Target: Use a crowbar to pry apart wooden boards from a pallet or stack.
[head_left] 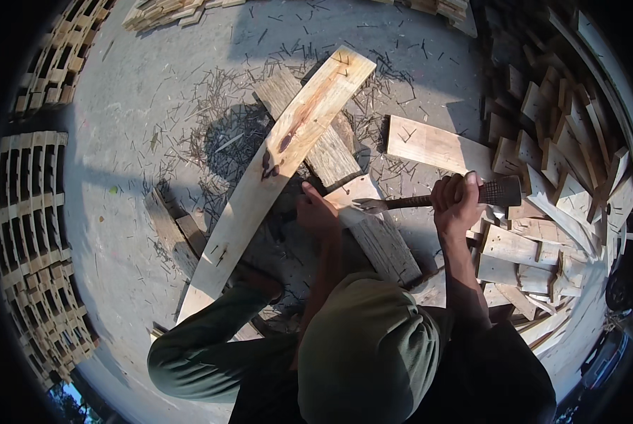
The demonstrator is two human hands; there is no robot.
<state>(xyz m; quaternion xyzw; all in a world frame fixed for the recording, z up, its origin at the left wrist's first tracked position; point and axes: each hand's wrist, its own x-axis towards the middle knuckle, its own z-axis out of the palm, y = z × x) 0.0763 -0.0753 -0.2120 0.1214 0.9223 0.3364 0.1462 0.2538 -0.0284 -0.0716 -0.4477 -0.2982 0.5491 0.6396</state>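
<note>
My right hand [458, 203] is closed round the shaft of a claw hammer [409, 202], its dark textured grip sticking out to the right. The hammer's head lies against a short piece of board [353, 189] that rests across a weathered beam [381, 244]. My left hand [318, 212] grips the left end of that short piece; some of its fingers are hidden. Just beyond, a long pale plank [277, 159] with dark knots lies slantwise over the beam. Nails stick up from its far end and near its lower part.
Loose nails [189, 116] litter the concrete floor. A board with nails [436, 143] lies at the right, beside a big heap of cut boards [518, 247]. Stacked pallets [37, 212] stand along the left, and more planks [164, 13] lie at the far edge.
</note>
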